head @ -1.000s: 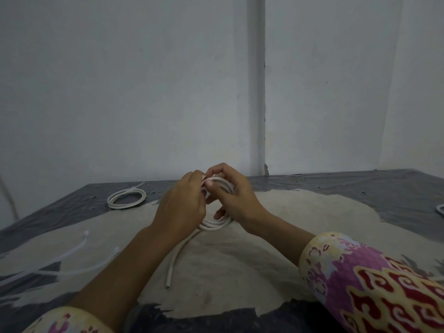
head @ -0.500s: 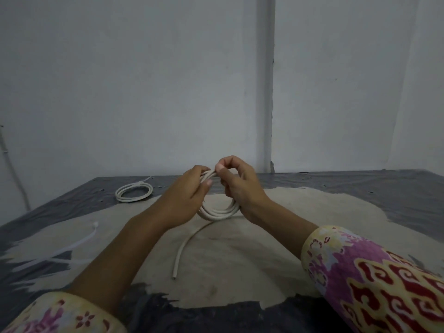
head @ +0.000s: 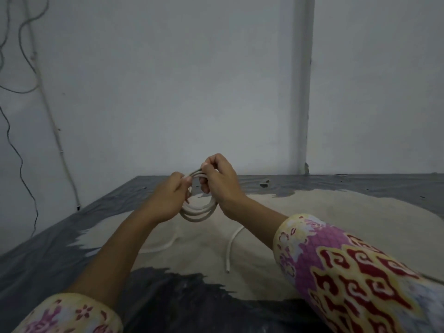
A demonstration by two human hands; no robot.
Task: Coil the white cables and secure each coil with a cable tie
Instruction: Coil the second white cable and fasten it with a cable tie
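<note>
Both hands hold the white cable coil upright above the bench: the left hand is curled shut on its left side, the right hand pinches its far top. From the coil a loose tail trails down toward the near right, its long axis near-to-far, closer to the right hand. No cable tie is in sight.
</note>
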